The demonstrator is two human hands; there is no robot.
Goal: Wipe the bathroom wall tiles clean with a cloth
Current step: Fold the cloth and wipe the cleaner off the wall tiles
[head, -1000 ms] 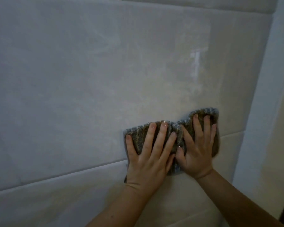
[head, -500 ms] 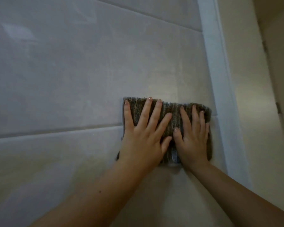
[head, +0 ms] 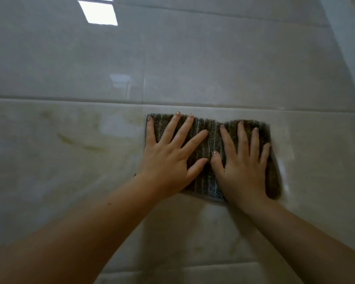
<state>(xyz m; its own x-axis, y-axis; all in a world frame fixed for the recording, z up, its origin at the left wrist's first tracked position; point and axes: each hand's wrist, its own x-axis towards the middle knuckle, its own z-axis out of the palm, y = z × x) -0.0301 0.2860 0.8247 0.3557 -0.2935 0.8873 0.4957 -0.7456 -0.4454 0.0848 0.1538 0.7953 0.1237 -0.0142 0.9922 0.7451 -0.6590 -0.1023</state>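
- Two hands lie flat on a dark striped cloth (head: 212, 140), pressing it against the glossy wall tiles (head: 193, 58); neither grip is closed around it.
- Left hand (head: 170, 158): fingers spread wide over the cloth's left half; thumb pointing toward the right hand.
- Right hand (head: 242, 167): fingers extended over the right half; thumb just beside the left thumb.
- Cloth: just below a horizontal grout line (head: 70, 100); its lower edge shows between the wrists.
- Brownish streaks (head: 80, 143) mark the tile left of the cloth; a bright window reflection (head: 97, 11) sits at upper left.
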